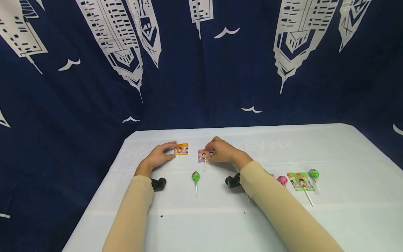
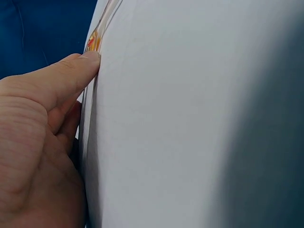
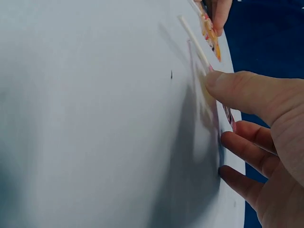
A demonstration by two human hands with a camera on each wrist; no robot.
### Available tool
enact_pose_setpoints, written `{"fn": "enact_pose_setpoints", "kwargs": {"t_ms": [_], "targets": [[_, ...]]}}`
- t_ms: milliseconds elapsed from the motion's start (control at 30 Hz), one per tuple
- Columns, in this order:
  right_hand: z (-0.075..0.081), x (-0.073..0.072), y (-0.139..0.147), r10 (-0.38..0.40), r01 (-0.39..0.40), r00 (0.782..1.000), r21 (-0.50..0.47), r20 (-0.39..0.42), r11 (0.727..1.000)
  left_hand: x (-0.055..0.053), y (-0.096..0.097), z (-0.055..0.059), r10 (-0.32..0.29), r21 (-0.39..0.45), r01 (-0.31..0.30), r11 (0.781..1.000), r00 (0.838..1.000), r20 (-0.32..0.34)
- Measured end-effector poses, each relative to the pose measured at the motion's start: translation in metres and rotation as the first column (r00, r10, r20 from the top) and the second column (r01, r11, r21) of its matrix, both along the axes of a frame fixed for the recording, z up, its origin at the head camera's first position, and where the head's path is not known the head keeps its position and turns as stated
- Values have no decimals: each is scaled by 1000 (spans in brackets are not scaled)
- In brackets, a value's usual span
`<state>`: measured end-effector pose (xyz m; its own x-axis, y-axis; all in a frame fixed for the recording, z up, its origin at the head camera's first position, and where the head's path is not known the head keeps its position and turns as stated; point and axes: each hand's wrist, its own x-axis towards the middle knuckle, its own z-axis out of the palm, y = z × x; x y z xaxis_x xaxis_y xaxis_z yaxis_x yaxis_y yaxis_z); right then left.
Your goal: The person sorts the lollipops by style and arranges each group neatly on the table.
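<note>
Between hands (image 1: 158, 154) (image 1: 225, 151), orange lollipop (image 1: 182, 149), pink lollipop (image 1: 203, 156)

Left sleeve (image 1: 130, 210): is covering the forearm in plain, pale beige-yellow cloth and ending near the wrist
Right sleeve (image 1: 283, 210): is matching it in colour, also running long
Left wrist device (image 1: 158, 184): is sticking out beside the cuff, looking black and rounded
Right wrist device (image 1: 232, 181): is showing a dark, rounded end with a faint greenish tint
Hands (image 1: 157, 155): are showing bare beyond both cuffs

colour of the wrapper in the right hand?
The wrapper is pink, with small cartoon figures; clearest in the head view.
</note>
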<state>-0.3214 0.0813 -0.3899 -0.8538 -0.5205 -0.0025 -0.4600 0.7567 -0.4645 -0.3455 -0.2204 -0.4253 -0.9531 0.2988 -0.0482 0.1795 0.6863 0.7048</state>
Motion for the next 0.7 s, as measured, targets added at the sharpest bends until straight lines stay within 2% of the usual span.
{"fn": "enact_pose_setpoints", "kwargs": {"t_ms": [100, 367, 500, 700], "targets": [[-3, -4, -7, -23, 23, 1000, 3, 21, 1000, 0, 0, -1, 0, -5, 0, 1000, 1000, 5], [-4, -17, -25, -76, 76, 997, 10, -10, 997, -5, 1, -2, 10, -8, -10, 1000, 1000, 14], [-8, -19, -33, -88, 89, 996, 15, -27, 996, -4, 1, -4, 17, -6, -17, 1000, 999, 29], [-12, -20, -43, -133, 134, 990, 18, -38, 991, -2, 0, -3, 7, -2, -7, 1000, 1000, 9]]}}
